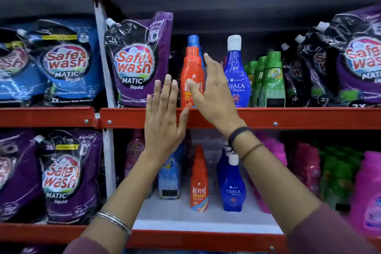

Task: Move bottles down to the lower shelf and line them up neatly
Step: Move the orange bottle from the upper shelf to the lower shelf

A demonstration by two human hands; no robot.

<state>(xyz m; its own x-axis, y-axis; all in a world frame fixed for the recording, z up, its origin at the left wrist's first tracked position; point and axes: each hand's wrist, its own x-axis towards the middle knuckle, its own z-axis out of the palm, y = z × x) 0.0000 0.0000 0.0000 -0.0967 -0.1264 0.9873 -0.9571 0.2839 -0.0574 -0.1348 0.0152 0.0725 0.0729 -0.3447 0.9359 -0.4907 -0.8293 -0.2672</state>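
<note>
On the upper shelf (288,117) stands an orange Revive bottle (190,76) with a blue cap, and to its right a blue Ujala bottle (237,74) with a white cap. My right hand (214,93) is open in front of the orange bottle, fingers spread, holding nothing. My left hand (165,117) is raised flat and open before the shelf's red edge, just left of that bottle. On the lower shelf (206,225) stand another orange Revive bottle (199,183) and a blue Ujala bottle (234,187), side by side and upright.
Purple Safewash pouches (138,62) flank the upper bottles on the left, green bottles (270,82) on the right. Below, a light blue bottle (170,175) stands left of the orange one; pink bottles (369,189) and green ones crowd the right. A white upright post (105,68) divides the bays.
</note>
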